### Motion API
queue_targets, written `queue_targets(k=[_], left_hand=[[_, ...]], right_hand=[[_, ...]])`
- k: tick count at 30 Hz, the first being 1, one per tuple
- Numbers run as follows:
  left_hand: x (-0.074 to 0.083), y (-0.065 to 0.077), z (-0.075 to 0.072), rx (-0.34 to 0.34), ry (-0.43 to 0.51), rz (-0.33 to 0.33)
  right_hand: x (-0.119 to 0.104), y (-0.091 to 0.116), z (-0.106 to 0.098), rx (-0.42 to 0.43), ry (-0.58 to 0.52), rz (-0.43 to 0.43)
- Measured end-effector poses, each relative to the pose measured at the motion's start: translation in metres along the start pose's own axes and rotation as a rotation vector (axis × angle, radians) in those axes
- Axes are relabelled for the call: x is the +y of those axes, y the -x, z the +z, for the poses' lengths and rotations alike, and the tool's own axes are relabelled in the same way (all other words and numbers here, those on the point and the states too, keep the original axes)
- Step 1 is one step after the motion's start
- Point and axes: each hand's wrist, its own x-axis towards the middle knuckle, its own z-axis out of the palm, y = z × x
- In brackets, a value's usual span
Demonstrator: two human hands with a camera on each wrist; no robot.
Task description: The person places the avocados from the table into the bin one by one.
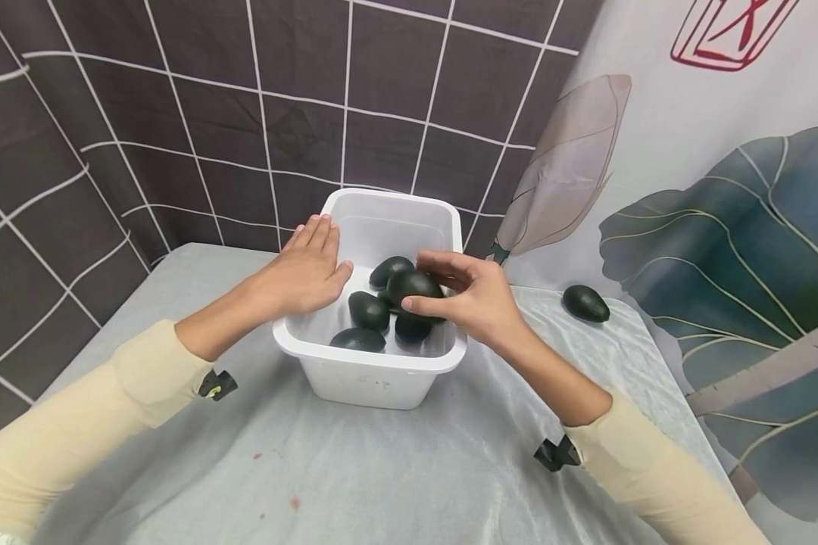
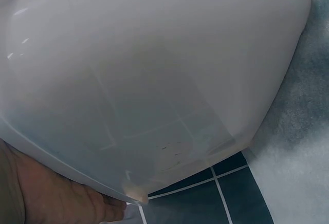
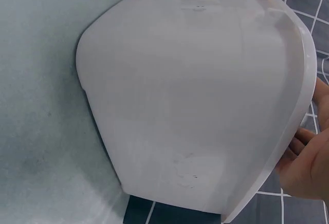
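Observation:
A white plastic tub (image 1: 368, 382) stands on the cloth-covered table with several dark green avocados (image 1: 368, 311) inside. My right hand (image 1: 473, 295) grips one avocado (image 1: 412, 288) over the tub's right side, thumb in front and fingers behind. Flat and with straight fingers, my left hand (image 1: 307, 272) rests on the tub's left rim. In the left wrist view the tub wall (image 2: 154, 80) fills most of the picture, the left hand (image 2: 61, 193) at its edge. The right wrist view shows the tub's outer wall (image 3: 195, 95) and part of the right hand (image 3: 308, 157); the held avocado is hidden there.
A lone avocado (image 1: 585, 303) lies on the table to the right of the tub. Behind the tub hangs a dark tile-patterned cloth (image 1: 300, 136). A light curtain with a large leaf print (image 1: 743, 250) borders the right side. The grey cloth (image 1: 368, 469) covers the tabletop.

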Motion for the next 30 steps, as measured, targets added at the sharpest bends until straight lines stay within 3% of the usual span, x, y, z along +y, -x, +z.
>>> queue_targets(k=[17,30], left_hand=[[-0.001,0.000,0.000,-0.004,-0.001,-0.004],[0.001,0.000,-0.001,-0.005,-0.006,-0.003]], right_hand=[[0.012,0.000,-0.015,0.054,-0.062,-0.007],[0.024,0.000,-0.029,0.144,-0.018,-0.004]])
